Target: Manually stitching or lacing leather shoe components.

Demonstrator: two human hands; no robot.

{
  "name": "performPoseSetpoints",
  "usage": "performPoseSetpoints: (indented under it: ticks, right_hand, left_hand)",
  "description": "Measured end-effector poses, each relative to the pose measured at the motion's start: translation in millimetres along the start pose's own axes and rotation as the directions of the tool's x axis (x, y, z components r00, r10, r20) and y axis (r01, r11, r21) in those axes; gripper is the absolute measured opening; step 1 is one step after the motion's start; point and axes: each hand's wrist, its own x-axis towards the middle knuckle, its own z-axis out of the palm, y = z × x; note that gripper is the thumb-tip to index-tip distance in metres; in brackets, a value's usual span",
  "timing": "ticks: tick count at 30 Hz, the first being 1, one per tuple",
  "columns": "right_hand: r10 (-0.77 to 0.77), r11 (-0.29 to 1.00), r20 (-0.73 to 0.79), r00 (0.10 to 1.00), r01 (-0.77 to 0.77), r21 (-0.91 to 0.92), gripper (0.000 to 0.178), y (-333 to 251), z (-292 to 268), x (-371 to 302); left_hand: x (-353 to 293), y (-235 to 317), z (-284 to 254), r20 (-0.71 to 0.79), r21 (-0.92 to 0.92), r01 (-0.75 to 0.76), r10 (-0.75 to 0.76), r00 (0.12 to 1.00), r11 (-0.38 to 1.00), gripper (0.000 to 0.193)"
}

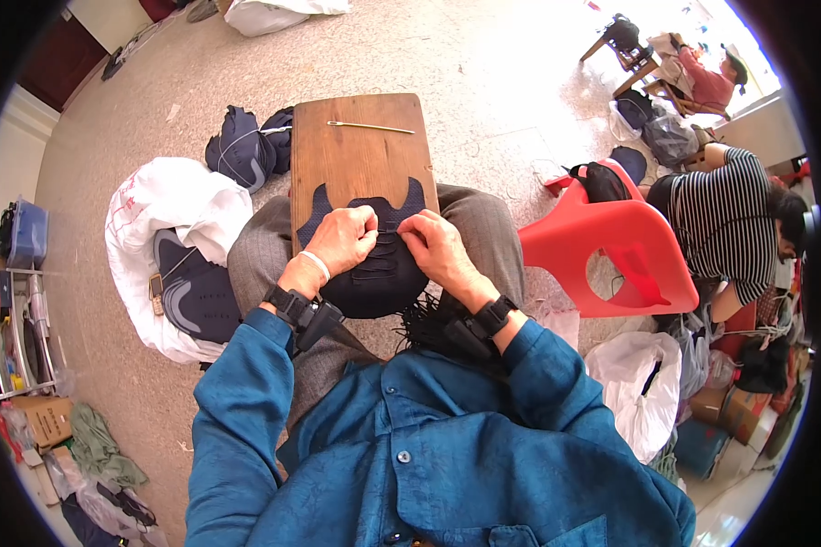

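Observation:
A dark navy shoe upper point(379, 273) lies on a wooden board point(356, 155) resting across my knees. My left hand point(342, 239) pinches a black lace at the upper's middle, fingers closed. My right hand point(433, 246) grips the lace and the upper's edge from the right. Both hands meet over the lacing rows. A bundle of black laces point(429, 319) hangs under my right wrist. A thin metal hook tool point(371, 126) lies near the board's far end.
A white sack point(169, 205) with more dark uppers point(192, 292) sits at my left, with further uppers point(246, 146) beyond it. A red plastic chair point(625, 251) stands at my right. A person in a striped top point(725, 214) sits past it. White bags point(639, 387) lie at lower right.

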Motion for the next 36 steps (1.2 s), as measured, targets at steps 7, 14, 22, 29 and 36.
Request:
performPoseSetpoints:
  ticks: [7, 14, 22, 29, 36]
  right_hand:
    - [0.002, 1.0, -0.009, 1.0, -0.002, 0.002, 0.004, -3, 0, 1]
    - [0.089, 0.995, -0.094, 0.992, -0.085, 0.05, 0.022, 1, -14, -4]
    - [-0.044, 0.952, 0.0, 0.999, 0.042, -0.305, 0.066, 5, -17, 3]
    - [-0.013, 0.952, -0.039, 0.999, 0.0, -0.307, 0.07, 29, -18, -9]
    - [0.109, 0.943, 0.043, 0.993, -0.09, -0.32, 0.068, 39, -8, -7]
  left_hand:
    - [-2, -1, 3, -0.015, -0.052, 0.018, -0.018, 1.0, 0.998, 0.012]
    - [-51, 10, -15, -0.375, -0.029, 0.224, -0.218, 0.901, 0.974, 0.018]
    - [-125, 29, -5, -0.376, -0.123, 0.457, -0.467, 0.8, 0.881, 0.043]
    - [-145, 39, 39, -0.106, -0.859, 0.359, -0.813, 0.572, 0.364, 0.055]
    - [-142, 27, 43, -0.185, -0.802, 0.236, -0.605, 0.775, 0.548, 0.032]
